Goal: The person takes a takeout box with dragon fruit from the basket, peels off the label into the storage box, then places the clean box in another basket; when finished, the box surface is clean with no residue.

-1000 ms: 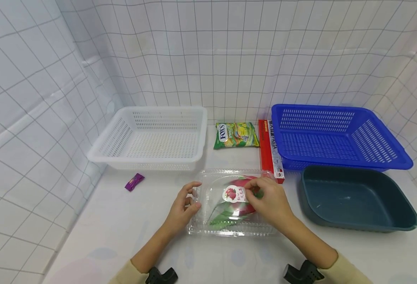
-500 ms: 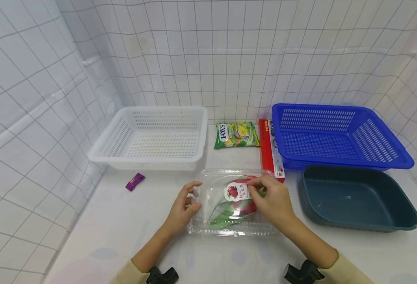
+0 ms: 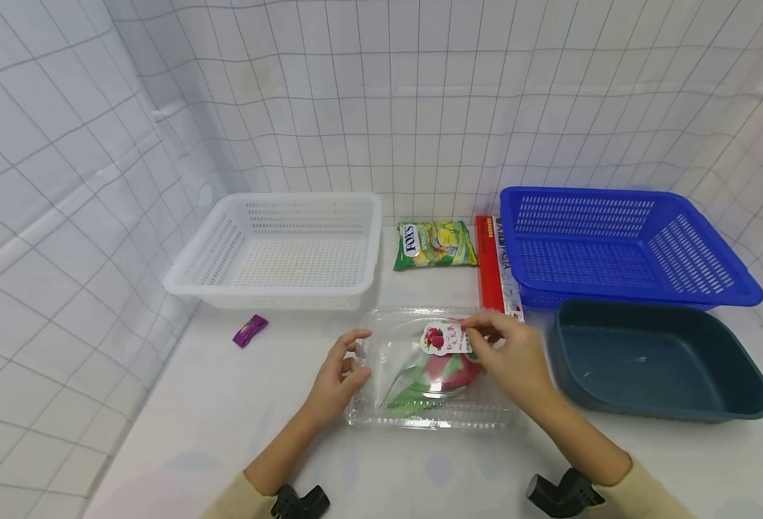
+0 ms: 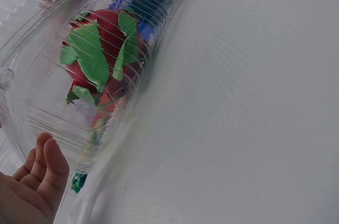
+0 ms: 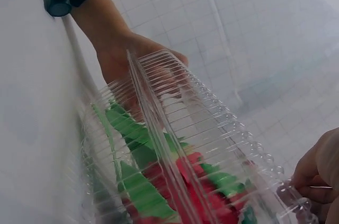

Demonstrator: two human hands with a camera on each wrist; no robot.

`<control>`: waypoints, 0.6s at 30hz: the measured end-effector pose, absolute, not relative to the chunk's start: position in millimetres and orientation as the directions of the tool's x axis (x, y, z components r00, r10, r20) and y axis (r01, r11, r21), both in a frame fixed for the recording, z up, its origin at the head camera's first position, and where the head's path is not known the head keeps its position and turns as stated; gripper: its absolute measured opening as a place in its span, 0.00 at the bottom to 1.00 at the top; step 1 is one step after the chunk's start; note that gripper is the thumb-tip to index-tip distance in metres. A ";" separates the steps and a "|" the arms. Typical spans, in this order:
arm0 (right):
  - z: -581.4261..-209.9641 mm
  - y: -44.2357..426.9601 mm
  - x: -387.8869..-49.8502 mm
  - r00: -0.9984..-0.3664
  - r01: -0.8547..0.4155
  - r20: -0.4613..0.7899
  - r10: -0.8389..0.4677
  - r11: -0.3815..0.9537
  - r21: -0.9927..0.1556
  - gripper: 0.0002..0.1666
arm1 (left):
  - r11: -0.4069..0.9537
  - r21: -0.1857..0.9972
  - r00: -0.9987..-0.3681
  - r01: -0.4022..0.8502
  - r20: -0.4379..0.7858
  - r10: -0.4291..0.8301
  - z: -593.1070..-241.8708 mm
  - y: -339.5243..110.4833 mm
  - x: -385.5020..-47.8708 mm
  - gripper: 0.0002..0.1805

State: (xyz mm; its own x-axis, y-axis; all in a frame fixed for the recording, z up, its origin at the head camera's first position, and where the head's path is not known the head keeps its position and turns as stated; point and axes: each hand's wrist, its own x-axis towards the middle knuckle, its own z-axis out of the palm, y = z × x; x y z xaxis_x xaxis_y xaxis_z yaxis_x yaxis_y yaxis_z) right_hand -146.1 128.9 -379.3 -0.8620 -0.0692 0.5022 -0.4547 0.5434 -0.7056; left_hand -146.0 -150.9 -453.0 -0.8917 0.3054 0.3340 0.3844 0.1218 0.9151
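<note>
Blue basket (image 3: 579, 216) upper right of the frame, white basket (image 3: 258, 291) upper left, dark tub (image 3: 663, 360) at right. Clear container (image 3: 414, 416) lies just below centre. Left hand (image 3: 337, 378): fingers and thumb curl against its left end. Right hand (image 3: 514, 357): thumb and index pinch the label's right edge. Inside, 1 red-and-green fruit-like item (image 3: 459, 371). Label (image 3: 443, 337) sits over the lid; can't tell if it's being lifted or laid down. Either way, I'd brace the left end, pinch only the edge, move low and slow: thin plastic probably flexes, paper could crease.
</note>
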 end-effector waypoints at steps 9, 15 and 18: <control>-369.1 144.9 -143.7 -0.909 -0.360 0.416 -0.019 0.541 -0.760 0.08 | 0.130 0.919 -0.899 0.372 0.323 0.295 -449.9 -147.6 -146.4 0.27; -369.0 158.9 -139.5 -0.924 -0.323 0.382 -0.007 0.548 -0.771 0.09 | 0.128 0.919 -0.900 0.372 0.323 0.294 -449.2 -148.7 -145.7 0.27; -370.1 165.2 -137.2 -0.931 -0.300 0.365 0.007 0.555 -0.776 0.09 | 0.127 0.919 -0.899 0.374 0.326 0.293 -443.7 -148.4 -143.3 0.27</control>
